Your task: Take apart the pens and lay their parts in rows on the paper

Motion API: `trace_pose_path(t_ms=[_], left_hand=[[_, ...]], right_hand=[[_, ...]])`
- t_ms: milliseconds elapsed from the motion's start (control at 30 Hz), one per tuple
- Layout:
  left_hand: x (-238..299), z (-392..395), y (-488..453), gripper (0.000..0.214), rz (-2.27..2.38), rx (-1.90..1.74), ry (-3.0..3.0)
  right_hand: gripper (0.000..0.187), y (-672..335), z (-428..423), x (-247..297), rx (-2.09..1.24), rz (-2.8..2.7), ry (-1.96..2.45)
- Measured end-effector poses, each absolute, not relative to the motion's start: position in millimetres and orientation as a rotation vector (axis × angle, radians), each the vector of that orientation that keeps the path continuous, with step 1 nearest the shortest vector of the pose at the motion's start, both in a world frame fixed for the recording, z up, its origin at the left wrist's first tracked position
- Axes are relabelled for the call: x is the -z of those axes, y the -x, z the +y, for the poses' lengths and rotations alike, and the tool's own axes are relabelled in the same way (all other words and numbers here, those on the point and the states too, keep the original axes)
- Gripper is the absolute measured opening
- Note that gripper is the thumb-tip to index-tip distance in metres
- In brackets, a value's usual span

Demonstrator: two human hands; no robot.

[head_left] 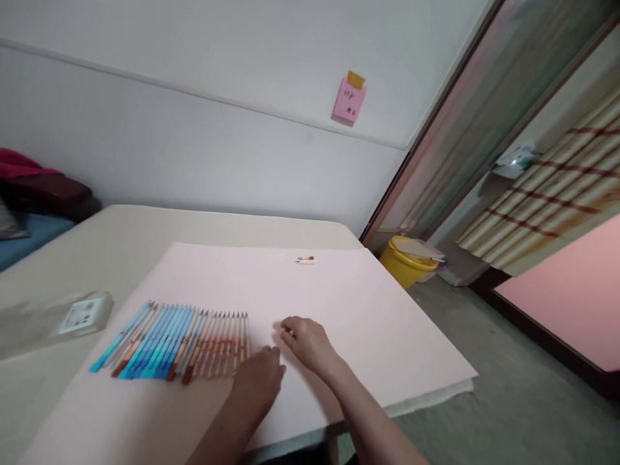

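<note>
A row of slim, pencil-like sticks with pointed far ends [167,339] lies side by side on a pale pink sheet [387,336]. Blue, brown and clear or whitish ones are among them; their exact kind is blurred. My left hand [259,378] is low over the sheet at the right end of this row, its fingers curled in. Whether it touches the last stick is hidden. Just to its right, my right hand [306,340] hovers close above the sheet with thumb and fingers drawn together. Anything inside either hand is too small or hidden to make out.
Two small slender items [306,259] lie near the sheet's far edge. A clear plastic package with a white label [80,314] rests on the table at left. Beyond the right edge stands a yellow bucket [404,261]. A pink note [349,101] hangs on the wall.
</note>
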State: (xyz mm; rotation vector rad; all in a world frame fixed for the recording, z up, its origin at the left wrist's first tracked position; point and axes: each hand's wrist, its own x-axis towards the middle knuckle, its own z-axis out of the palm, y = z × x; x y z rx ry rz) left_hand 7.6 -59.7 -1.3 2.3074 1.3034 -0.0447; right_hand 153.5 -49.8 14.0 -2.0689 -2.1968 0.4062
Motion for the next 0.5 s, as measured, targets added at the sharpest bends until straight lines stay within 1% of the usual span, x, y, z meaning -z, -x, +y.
trace_pose_path(t_ms=[200,267,333,400,467,500], left_hand=[[9,-34,24,0.03,1.58,0.148,-2.26],[10,-28,31,0.029,1.637,0.143,-2.235],[9,-23,35,0.029,1.644,0.141,-2.249],[9,-18,37,0.028,1.661,0.155,-2.276],[10,-14,38,0.026,1.72,0.178,-2.276],[11,-11,39,0.024,1.747,0.192,-2.269]], right_hand=[[0.025,-139,-60,9,-0.285,-2.335,2.061],[0.024,-143,-61,13,-0.302,-2.341,2.088],[0.022,-148,-61,11,-0.395,-2.261,2.067],[0.02,-151,-62,0,-0.644,-2.11,1.935],[0.02,-153,-70,-19,-1.081,-1.889,1.623],[0.023,-153,-76,-32,-1.318,-1.747,1.415]])
